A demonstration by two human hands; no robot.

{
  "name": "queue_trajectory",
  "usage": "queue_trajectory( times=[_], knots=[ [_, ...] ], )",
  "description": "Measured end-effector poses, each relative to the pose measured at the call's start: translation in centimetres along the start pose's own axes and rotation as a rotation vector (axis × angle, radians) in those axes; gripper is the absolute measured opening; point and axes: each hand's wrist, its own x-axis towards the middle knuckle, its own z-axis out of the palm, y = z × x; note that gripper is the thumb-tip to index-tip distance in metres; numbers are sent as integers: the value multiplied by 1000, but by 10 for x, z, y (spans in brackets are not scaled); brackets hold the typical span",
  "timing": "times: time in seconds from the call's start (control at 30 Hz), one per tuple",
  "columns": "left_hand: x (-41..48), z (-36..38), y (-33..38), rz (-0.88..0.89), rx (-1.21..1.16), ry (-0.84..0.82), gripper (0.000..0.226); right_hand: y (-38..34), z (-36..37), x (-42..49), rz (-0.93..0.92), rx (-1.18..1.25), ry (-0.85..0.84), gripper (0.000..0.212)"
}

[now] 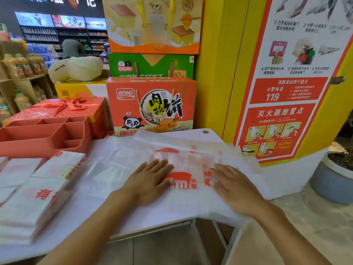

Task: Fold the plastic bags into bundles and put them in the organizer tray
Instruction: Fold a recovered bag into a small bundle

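Observation:
A white plastic bag (191,150) with red print lies spread flat across the white table (152,217). My left hand (150,178) presses on it palm down with straight fingers, left of the red logo. My right hand (235,188) lies flat on the bag's right part, fingers straight and a little blurred. The coral organizer tray (44,136), with several compartments that look empty, stands at the back left of the table. Stacks of flat white bags (34,197) lie at the table's left side.
Red and orange gift boxes (150,106) are piled behind the table. A yellow pillar with a red fire-safety poster (286,96) stands at the right. A grey plant pot (336,178) sits on the floor at far right. Shop shelves with bottles stand at the far left.

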Motion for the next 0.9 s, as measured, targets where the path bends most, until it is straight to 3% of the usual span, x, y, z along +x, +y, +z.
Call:
queue_trajectory(
  times=[0.13, 0.4, 0.57, 0.7, 0.9],
  knots=[
    [-6, -3, -13, 24, 53, -42, 91, 15, -4, -10, 38, -11, -134, 73],
    [-10, -8, -41, 37, 22, -57, 93, 30, -11, -15, 34, 53, -115, 90],
    [-12, -13, -40, 70, 109, 57, 90, 17, -24, -25, -32, -51, 58, 69],
    [-20, -19, -38, 150, 185, 172, 82, 11, -27, -30, -70, -29, 87, 45],
    [-16, -50, -48, 116, -27, 246, 86, 19, -42, -20, 30, 83, 153, 39]
  ],
)
